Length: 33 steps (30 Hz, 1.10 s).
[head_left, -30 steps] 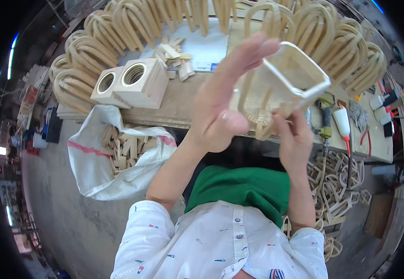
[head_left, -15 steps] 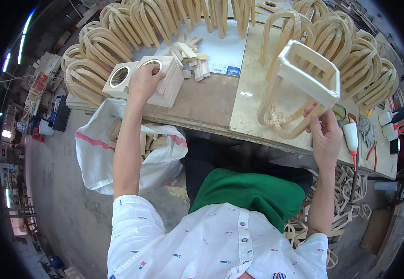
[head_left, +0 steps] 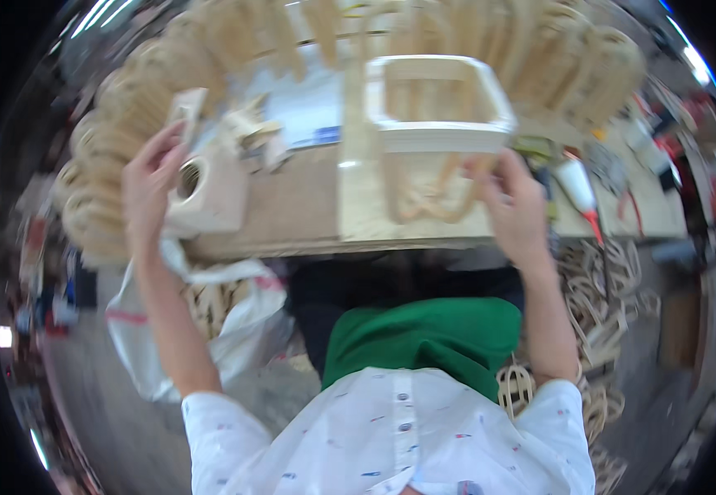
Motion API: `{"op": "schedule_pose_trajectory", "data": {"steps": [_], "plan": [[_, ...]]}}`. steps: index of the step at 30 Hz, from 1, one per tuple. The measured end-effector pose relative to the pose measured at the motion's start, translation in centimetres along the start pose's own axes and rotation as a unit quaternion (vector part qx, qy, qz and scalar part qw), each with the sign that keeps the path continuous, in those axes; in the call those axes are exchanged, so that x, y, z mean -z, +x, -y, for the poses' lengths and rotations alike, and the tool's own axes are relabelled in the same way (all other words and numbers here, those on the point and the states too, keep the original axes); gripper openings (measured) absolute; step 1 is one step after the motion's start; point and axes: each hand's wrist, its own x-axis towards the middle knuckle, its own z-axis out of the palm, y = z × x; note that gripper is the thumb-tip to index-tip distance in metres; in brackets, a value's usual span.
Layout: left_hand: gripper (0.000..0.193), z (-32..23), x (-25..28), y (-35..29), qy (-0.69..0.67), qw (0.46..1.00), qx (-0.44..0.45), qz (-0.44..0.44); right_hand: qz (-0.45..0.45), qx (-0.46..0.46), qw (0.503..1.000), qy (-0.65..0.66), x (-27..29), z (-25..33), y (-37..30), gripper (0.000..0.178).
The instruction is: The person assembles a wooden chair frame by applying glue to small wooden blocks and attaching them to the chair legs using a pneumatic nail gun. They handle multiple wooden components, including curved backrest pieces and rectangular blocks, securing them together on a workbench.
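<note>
My left hand (head_left: 156, 177) is raised at the left with its fingers pinched on a pale wooden piece (head_left: 188, 111), narrow from this angle and blurred. Just beside that hand stands a wooden block (head_left: 219, 194) with a round hole in its face. My right hand (head_left: 508, 194) grips a bentwood frame (head_left: 459, 210) by one curved leg. On its upper side the frame bears a whitish rim (head_left: 445, 126), roughly rectangular with cut corners. The frame is held over the near part of the workbench (head_left: 292, 202).
Bentwood frames (head_left: 539, 49) crowd the back of the bench. Loose wood strips (head_left: 251, 128) lie near the block. A glue bottle (head_left: 577, 181) with a red nozzle and pliers (head_left: 628, 210) are at right. Below left, a white sack (head_left: 139, 330) holds wood scraps.
My view has turned to the right. My left hand has come up off the wooden blocks with a pale wooden piece. The bentwood frame in my right hand has turned, its rim now more level.
</note>
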Motion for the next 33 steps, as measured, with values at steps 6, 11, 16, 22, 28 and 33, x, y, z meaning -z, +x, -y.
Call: {"op": "schedule_pose_trajectory", "data": {"steps": [6, 11, 16, 22, 28, 33], "plan": [[0.035, -16.7, -8.9, -1.2, -0.005, 0.927, -0.295, 0.231, 0.000, 0.012, 0.999, 0.032, 0.3, 0.2, 0.2, 0.019], [0.037, -18.2, -12.4, 0.0, 0.000, 0.892, -0.299, 0.338, -0.016, 0.033, 0.999, 0.023, 0.3, 0.6, 0.0, 0.014], [0.035, -18.4, -13.2, 0.2, 0.013, 0.893, -0.264, 0.364, -0.009, 0.021, 1.000, 0.014, 0.3, 0.0, -0.3, 0.015], [0.036, -18.2, -13.2, 0.2, 0.024, 0.887, -0.256, 0.383, -0.003, 0.021, 1.000, 0.001, 0.5, -0.1, -0.4, 0.017], [0.033, -18.9, -14.8, -2.1, 0.032, 0.909, -0.313, 0.273, -0.040, 0.044, 0.998, 0.005, -0.1, -0.1, -0.5, 0.016], [0.031, -19.1, -16.4, -3.2, 0.017, 0.937, -0.247, 0.246, -0.082, 0.072, 0.994, -0.011, -0.8, 0.3, -0.8, 0.016]]}}
